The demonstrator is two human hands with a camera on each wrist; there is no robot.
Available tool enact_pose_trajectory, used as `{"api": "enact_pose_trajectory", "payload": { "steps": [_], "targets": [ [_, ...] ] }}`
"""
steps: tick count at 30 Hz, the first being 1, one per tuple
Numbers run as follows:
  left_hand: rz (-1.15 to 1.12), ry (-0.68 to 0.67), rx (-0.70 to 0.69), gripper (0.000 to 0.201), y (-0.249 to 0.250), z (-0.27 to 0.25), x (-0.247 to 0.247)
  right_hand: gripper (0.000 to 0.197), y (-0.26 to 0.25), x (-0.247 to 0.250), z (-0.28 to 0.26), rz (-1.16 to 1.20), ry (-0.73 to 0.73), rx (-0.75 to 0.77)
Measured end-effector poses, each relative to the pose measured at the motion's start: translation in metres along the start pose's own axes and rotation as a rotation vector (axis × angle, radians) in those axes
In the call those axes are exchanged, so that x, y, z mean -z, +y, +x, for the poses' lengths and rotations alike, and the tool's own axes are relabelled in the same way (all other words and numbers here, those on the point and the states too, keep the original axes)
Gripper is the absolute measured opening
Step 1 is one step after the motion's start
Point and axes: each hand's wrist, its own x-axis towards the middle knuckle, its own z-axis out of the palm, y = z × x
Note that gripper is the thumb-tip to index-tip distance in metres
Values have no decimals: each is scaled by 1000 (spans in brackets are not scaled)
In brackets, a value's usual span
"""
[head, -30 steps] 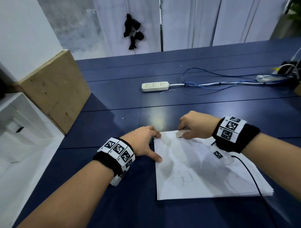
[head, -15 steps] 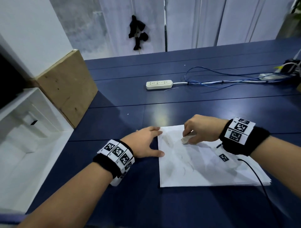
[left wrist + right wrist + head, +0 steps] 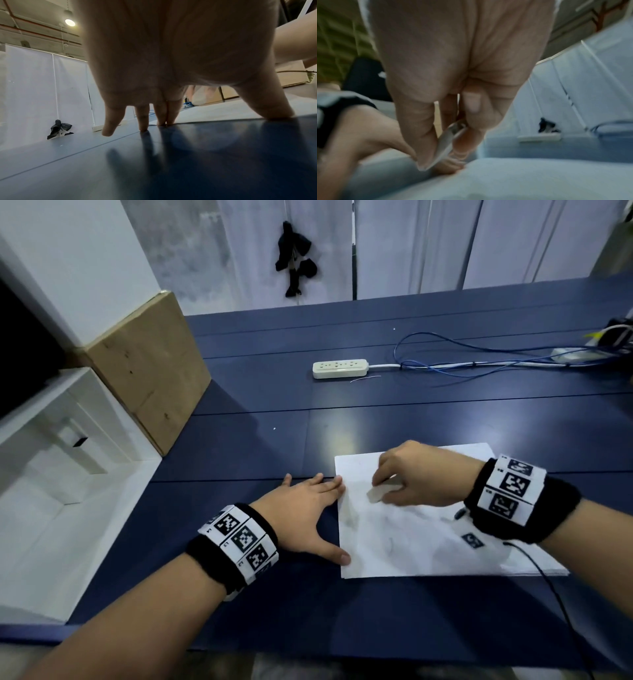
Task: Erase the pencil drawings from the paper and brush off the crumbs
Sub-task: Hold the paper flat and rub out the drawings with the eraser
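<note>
A white sheet of paper with faint pencil marks lies on the dark blue table. My right hand pinches a whitish eraser and holds it against the sheet's upper left part. In the blurred right wrist view the eraser sits between thumb and fingers. My left hand lies flat with fingers spread, fingertips and thumb pressing the paper's left edge. The left wrist view shows those straight fingers on the table beside the paper.
A white power strip with blue and white cables lies further back. A wooden board leans at the left next to a white shelf unit. A black cord runs from my right wrist.
My right hand has carried the eraser from the sheet's top edge down and slightly left across the paper. My left hand's fingers have straightened and spread flat at the paper's left edge.
</note>
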Motion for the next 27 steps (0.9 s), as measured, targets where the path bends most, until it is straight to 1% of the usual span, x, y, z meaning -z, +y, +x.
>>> {"api": "enact_pose_trajectory", "payload": {
  "steps": [2, 4, 8, 9, 11, 13, 14, 15, 18, 20, 21, 23, 25, 27],
  "targets": [
    [-17, 24, 4, 127, 0, 0, 0, 29, -23, -6, 1, 96, -46, 91],
    [-41, 51, 17, 128, 0, 0, 1, 29, -35, -12, 9, 41, -95, 118],
    [-38, 105, 15, 131, -2, 2, 0, 27, -29, -13, 25, -34, -108, 9],
    [-32, 116, 13, 131, -2, 2, 0, 26, -29, -14, 23, -45, -112, 25],
    [-22, 139, 11, 132, -2, 2, 1, 25, -35, -14, 12, -39, -142, 127],
    [-25, 150, 12, 132, 0, 1, 3, 25, -43, -14, -1, 22, -244, 207],
    [-28, 152, 15, 132, 0, 0, 4, 26, -44, -13, -4, 48, -284, 210],
    [-28, 152, 15, 132, 1, 0, 4, 27, -44, -11, -2, 50, -292, 199],
    [-35, 143, 14, 132, 1, 1, 4, 26, -31, -6, 20, -70, -196, 101],
    [-38, 132, 18, 131, 1, 1, 3, 26, -23, -5, 29, -95, -155, 26],
    [-34, 131, 20, 131, 1, 1, 3, 25, -22, -7, 29, -104, -147, 25],
    [-27, 134, 23, 132, 1, 2, 3, 25, -29, -10, 16, -99, -145, 108],
    [-25, 136, 27, 133, 1, 2, 2, 25, -40, -14, -1, -41, -215, 221],
    [-25, 134, 27, 133, 1, 2, 3, 27, -44, -14, -5, 5, -280, 246]
  ]
}}
